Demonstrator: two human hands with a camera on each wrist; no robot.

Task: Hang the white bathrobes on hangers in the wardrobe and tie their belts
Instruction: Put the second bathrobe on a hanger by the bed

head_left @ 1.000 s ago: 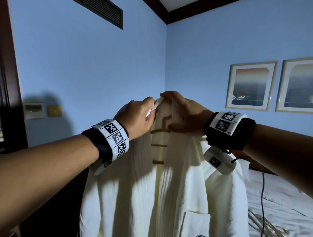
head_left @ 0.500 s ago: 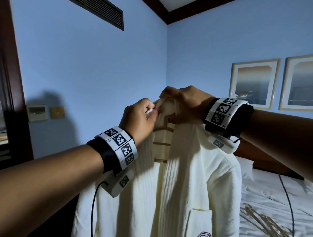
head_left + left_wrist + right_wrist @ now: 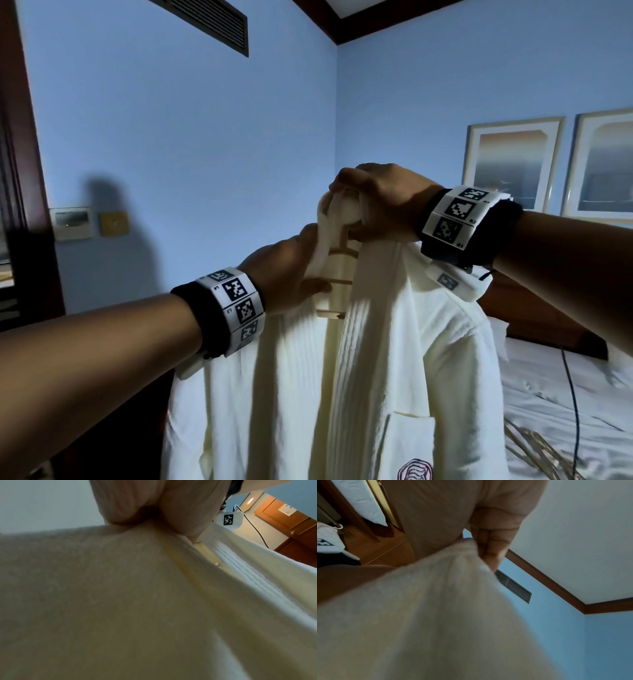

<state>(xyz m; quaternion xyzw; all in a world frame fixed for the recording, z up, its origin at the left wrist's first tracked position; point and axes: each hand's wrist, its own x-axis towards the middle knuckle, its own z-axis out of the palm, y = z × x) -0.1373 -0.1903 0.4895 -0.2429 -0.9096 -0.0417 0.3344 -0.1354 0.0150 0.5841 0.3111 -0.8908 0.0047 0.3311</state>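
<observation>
1. Right hand (image 3: 380, 202): the grip is closed over the top of the bathrobe (image 3: 376, 359) collar, fingers (image 3: 491, 545) curled round a bunch of cloth, as the right wrist view shows.
2. Left hand (image 3: 284, 274): just below and to the left of the right grip, thumb and fingers closed on the left collar edge. The left wrist view shows cloth gathered into the palm; the fingertips are hidden behind the fabric.
3. Hanger (image 3: 337, 279): wooden, inside the robe's neck opening, directly under the right grip and beside the left one. Its curved top bar and two lower bars show between the lapels. The hook is hidden by the hand and collar.
4. Bathrobe: held up in the air from both grips, lapels open, ribbed front bands falling straight down. A chest pocket with a pink embroidered mark (image 3: 414, 469) sits low and right of the grips.
5. Bed (image 3: 548, 394): behind and below the right forearm, white sheets, a dark cable (image 3: 575, 404) lying across them, pale sticks at its near edge, too dim to name.
6. Far wall beyond the grips: blue, two framed pictures (image 3: 513, 164) to the right, a vent (image 3: 212, 24) up left, a wall panel (image 3: 71, 222) low left.
</observation>
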